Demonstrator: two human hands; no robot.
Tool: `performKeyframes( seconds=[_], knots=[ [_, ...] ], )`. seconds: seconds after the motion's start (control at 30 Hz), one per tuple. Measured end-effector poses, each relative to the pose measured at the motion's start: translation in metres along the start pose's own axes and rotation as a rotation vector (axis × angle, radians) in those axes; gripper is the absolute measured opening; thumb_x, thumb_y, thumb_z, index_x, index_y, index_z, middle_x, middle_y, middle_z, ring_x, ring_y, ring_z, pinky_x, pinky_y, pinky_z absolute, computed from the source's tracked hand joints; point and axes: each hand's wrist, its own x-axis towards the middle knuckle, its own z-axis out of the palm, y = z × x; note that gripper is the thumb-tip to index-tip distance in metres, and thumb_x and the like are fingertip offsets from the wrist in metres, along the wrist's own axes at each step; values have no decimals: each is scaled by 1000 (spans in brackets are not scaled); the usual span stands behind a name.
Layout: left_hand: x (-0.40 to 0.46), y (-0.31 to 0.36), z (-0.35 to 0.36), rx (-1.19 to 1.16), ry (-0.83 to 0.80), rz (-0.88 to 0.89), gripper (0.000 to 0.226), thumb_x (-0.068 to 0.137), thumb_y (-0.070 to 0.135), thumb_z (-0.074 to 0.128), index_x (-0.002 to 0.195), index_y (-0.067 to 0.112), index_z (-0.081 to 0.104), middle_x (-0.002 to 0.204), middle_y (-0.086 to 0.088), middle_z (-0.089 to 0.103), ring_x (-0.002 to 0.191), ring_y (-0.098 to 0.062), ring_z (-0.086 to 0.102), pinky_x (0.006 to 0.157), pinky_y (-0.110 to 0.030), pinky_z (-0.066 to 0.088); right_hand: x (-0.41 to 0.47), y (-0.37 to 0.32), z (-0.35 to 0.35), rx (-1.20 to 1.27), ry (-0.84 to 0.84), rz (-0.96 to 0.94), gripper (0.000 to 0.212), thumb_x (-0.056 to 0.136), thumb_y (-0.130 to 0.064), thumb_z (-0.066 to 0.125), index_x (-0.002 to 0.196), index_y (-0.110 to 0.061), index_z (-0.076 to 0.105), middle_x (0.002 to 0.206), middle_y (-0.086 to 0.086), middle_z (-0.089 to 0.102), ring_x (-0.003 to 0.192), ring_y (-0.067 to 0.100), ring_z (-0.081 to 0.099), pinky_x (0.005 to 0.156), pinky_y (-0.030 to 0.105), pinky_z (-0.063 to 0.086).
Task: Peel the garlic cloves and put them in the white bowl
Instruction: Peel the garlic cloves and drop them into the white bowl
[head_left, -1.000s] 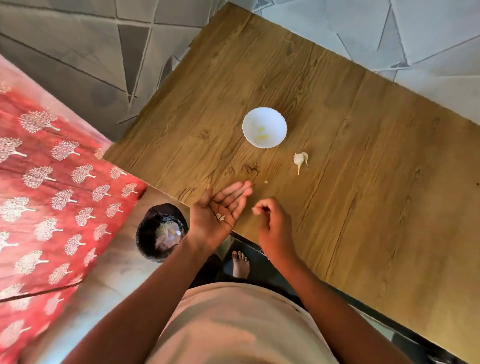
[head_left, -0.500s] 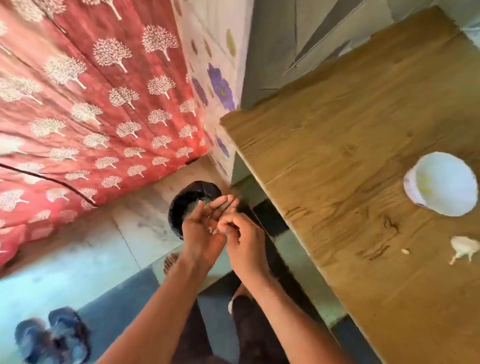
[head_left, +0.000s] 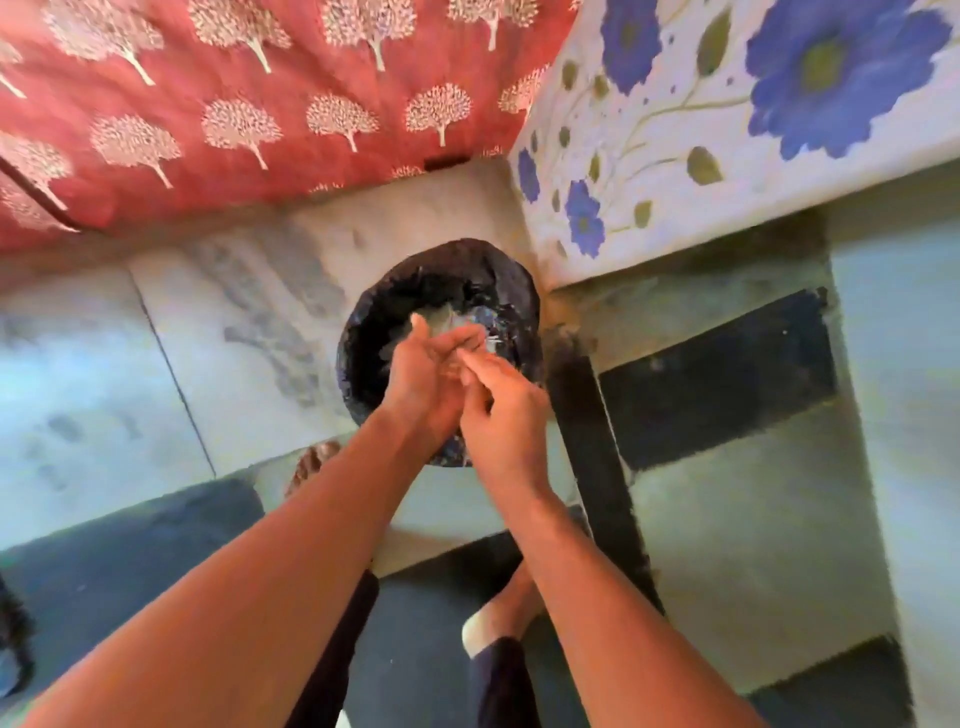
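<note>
Both my hands hang over a black bin lined with a dark bag on the floor. My left hand is held palm up with its fingers straight. My right hand lies across it, fingertips touching the left palm. Pale scraps, blurred, show inside the bin just past my fingers. I cannot tell whether any peel is still on the palm. The white bowl, the garlic and the table top are out of view.
A red cloth with white tree prints hangs behind the bin. A white cloth with blue flowers hangs at the right. My bare feet stand on a dark mat over a tiled floor.
My view swung from the table down to the floor bin. Both hands moved off the table edge to above the bin, and the right hand came onto the left palm.
</note>
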Motion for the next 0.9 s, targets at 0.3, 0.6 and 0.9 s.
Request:
performKeyframes(
  seconds=[0.3,0.6,0.9],
  knots=[
    [26,21,-30,-98,-111,-130,88,95,81,28,150,12,39,143,-22,57,132,-41,58,108,-56,48,23,56,57,-51,-244,121,57,106,-43,33,144,-8,56,157,11,45,155,19,23,126,37,21],
    [11,28,-36,49,-89,-113,94,96,80,23,143,2,50,116,-14,74,116,-30,69,105,-46,49,32,44,64,-78,-316,207,57,110,-45,29,160,-19,32,168,8,24,158,24,11,128,46,13],
    [-35,27,-30,347,-46,4,51,109,50,38,127,11,67,122,-8,74,110,-21,69,89,-33,52,24,50,42,19,-207,274,44,108,-37,47,139,-10,62,138,8,64,133,25,56,111,38,43]
  ],
)
